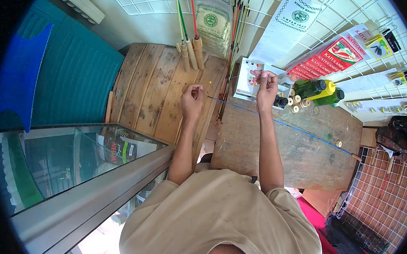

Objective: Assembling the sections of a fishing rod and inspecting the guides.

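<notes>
My left hand [193,100] is raised above the plank table, its fingers curled into a pinch; whatever they hold is too small to make out. Just right of it ends the thin tip of a blue fishing rod [283,123], which lies slanting across the brown table to a short handle at the right. Beyond that hand a tiny yellow bead [210,82] shows against the planks. My right hand [266,91] is over the front of a white tray [241,93] with small coloured beads [253,81]. Its thumb and fingers are closed together, and their contents are hidden.
Cork-handled rods [190,54] stand at the back left, with thin rods [236,40] beside them. Right of the tray are wooden spools [296,99], a dark bottle [309,89] and a yellow bottle [326,90]. A glass case [89,166] borders the left; wire grid [391,180] the right.
</notes>
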Demonstrator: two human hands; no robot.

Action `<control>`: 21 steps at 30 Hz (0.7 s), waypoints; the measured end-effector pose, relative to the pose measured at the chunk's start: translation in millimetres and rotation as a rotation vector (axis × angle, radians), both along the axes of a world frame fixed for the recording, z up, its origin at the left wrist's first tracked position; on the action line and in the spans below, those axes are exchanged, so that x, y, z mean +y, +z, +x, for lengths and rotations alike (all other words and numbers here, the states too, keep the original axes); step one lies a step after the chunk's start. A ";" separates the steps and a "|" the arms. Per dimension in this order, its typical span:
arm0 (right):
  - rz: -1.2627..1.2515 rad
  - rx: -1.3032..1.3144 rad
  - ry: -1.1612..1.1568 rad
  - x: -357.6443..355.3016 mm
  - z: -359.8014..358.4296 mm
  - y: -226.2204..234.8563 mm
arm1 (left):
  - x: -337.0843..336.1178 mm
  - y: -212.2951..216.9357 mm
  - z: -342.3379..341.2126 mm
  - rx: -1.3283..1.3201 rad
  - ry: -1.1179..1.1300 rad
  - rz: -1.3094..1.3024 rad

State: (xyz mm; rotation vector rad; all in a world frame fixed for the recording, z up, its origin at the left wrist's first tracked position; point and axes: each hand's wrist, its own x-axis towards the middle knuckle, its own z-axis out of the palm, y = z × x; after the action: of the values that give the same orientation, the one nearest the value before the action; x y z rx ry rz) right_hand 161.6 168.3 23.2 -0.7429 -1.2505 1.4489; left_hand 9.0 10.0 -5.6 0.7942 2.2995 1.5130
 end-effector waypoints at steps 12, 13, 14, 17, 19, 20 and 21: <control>-0.007 -0.023 0.037 -4.1 -1.3 -3.2 | -2.6 -16.1 -7.1 0.007 0.123 0.042; -0.007 -0.023 0.039 -4.2 -2.1 -3.5 | -3.1 -16.1 -7.2 0.007 0.124 0.042; -0.015 -0.012 0.058 -4.3 -3.1 -3.9 | -3.8 -16.1 -7.2 0.045 0.136 0.044; -0.017 0.000 0.070 -4.7 -4.6 -6.6 | -5.3 -13.2 -6.1 0.099 0.153 0.011; -0.010 0.001 0.064 -5.5 -5.7 -6.9 | -6.3 -11.7 -6.5 0.117 0.162 -0.024; -0.002 0.013 0.051 -6.4 -6.2 -6.2 | -7.0 -11.6 -7.5 0.134 0.171 -0.041; 0.005 0.026 0.037 -7.2 -6.8 -5.5 | -7.7 -11.6 -8.1 0.150 0.179 -0.058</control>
State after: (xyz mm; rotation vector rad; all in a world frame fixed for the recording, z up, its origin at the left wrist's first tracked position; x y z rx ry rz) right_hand 154.8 161.2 17.8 -0.6990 -1.2534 1.4803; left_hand 0.9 2.3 -17.2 0.7260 2.5739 1.4969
